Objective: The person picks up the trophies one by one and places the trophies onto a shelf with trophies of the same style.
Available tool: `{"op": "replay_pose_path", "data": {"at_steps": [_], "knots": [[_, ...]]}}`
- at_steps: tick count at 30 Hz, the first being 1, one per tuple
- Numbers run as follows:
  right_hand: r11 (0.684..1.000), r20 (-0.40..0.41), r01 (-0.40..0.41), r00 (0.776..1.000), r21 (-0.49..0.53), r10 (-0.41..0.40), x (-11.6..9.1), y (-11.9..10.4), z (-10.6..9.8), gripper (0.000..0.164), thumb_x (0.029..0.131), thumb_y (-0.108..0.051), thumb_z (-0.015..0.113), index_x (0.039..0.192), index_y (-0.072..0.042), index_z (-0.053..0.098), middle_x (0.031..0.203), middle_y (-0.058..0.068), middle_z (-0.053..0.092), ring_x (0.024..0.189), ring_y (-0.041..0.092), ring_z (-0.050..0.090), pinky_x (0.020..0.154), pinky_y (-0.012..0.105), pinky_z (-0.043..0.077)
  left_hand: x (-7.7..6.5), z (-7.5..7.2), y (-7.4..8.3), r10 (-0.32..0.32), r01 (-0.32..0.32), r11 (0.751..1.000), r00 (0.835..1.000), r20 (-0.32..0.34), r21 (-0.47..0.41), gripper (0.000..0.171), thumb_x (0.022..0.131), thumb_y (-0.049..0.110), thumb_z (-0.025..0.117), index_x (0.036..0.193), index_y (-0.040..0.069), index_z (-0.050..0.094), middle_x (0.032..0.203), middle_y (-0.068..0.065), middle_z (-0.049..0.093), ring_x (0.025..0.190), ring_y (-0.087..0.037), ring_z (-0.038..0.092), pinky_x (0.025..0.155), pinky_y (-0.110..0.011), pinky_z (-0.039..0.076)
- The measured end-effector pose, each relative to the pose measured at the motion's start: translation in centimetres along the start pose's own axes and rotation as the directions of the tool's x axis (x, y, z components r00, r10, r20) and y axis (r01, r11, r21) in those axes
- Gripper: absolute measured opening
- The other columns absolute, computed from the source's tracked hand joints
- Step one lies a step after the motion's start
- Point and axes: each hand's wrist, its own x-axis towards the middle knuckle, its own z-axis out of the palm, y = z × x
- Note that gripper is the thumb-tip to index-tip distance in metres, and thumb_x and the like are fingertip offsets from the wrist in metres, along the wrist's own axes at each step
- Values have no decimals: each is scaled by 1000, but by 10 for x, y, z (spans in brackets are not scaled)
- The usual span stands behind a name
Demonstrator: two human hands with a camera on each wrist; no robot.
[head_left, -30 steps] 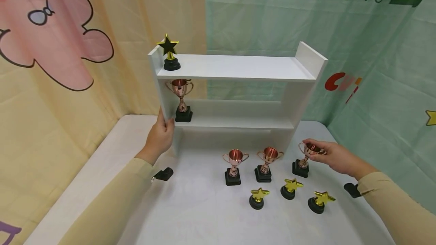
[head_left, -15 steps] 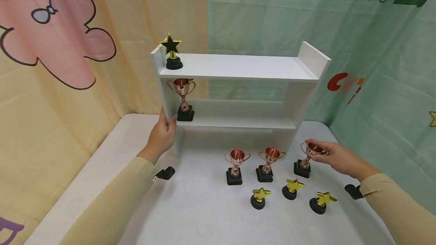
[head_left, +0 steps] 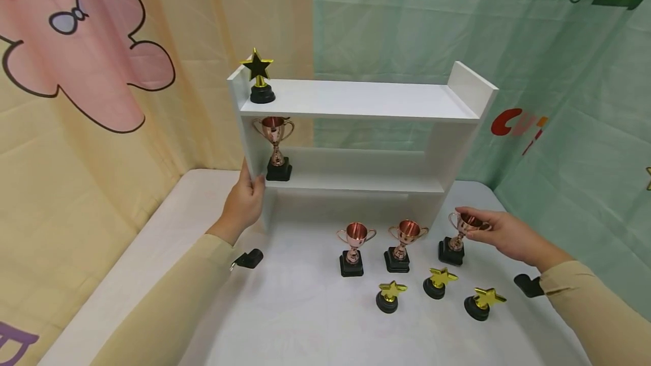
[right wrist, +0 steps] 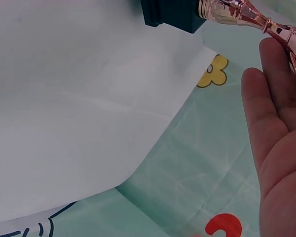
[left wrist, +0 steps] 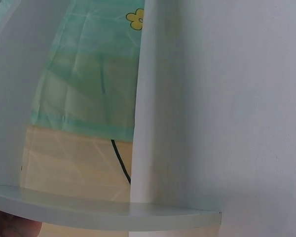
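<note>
My left hand (head_left: 243, 203) grips the left side panel of a white two-tier shelf (head_left: 356, 100), level with its lower board. In the left wrist view only a bit of that hand (left wrist: 15, 224) shows beside the panel. My right hand (head_left: 513, 240) pinches the cup of a rose-gold trophy (head_left: 459, 231) by its bowl at the right of the table. Its black square base (right wrist: 175, 14) shows in the right wrist view, close over the white cloth. Two matching trophy cups stand left of it, one (head_left: 352, 242) and another (head_left: 403, 244).
A star trophy (head_left: 259, 75) stands on the shelf's top board at left. Below it, a larger rose-gold cup (head_left: 277, 148) stands on the lower board. Three small gold star trophies, one (head_left: 389, 296) at left, are on the white table (head_left: 305, 321) in front. Printed curtains (head_left: 376, 21) hang behind.
The head view has shifted slightly, so everything appears a little further right. Both hands keep their holds on the shelf and the trophy cup.
</note>
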Motion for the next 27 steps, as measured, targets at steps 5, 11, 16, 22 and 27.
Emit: {"op": "replay_pose_path", "data": {"at_steps": [5, 11, 16, 22, 27], "knots": [[1000, -11, 1, 1000, -11, -2, -3, -10, -6, 64, 104, -27, 69, 160, -9, 45, 127, 13, 68, 101, 1, 60, 81, 22, 55, -1, 0, 1, 1, -1, 1000, 1000, 1, -9, 68, 114, 29, 36, 170, 33, -2, 166, -26, 37, 143, -49, 50, 109, -71, 44], [999, -48, 5, 999, -35, -6, -8, -15, -14, 65, 103, -28, 69, 160, -9, 44, 129, 18, 67, 98, -1, 58, 79, 22, 55, -1, 0, 1, 3, -3, 1000, 1000, 0, -10, 68, 114, 30, 36, 170, 33, -3, 167, -26, 36, 143, -50, 49, 110, -71, 43], [998, -91, 35, 995, -61, -40, -14, -19, -21, 63, 103, -27, 70, 158, -8, 47, 124, 15, 69, 94, -4, 57, 75, 23, 54, 0, 0, 0, 0, 0, 1000, 1000, -1, -8, 68, 114, 30, 35, 170, 33, -4, 167, -25, 35, 144, -50, 48, 111, -71, 42], [995, -165, 104, 981, -10, -104, -21, -24, -28, 60, 101, -17, 73, 155, -4, 50, 110, -9, 69, 92, -6, 60, 75, 17, 54, 0, 1, -1, -5, 5, 1000, 1000, -3, -4, 68, 114, 32, 35, 170, 33, -3, 167, -25, 35, 143, -49, 49, 111, -71, 42], [989, -202, 148, 969, 26, -140, -25, -27, -35, 60, 99, -10, 73, 155, -7, 52, 108, -26, 66, 94, -9, 62, 77, 9, 53, 0, 0, 0, -5, 5, 1000, 1000, -3, -5, 68, 114, 32, 35, 170, 33, -3, 167, -25, 36, 143, -49, 50, 110, -71, 43]]}}
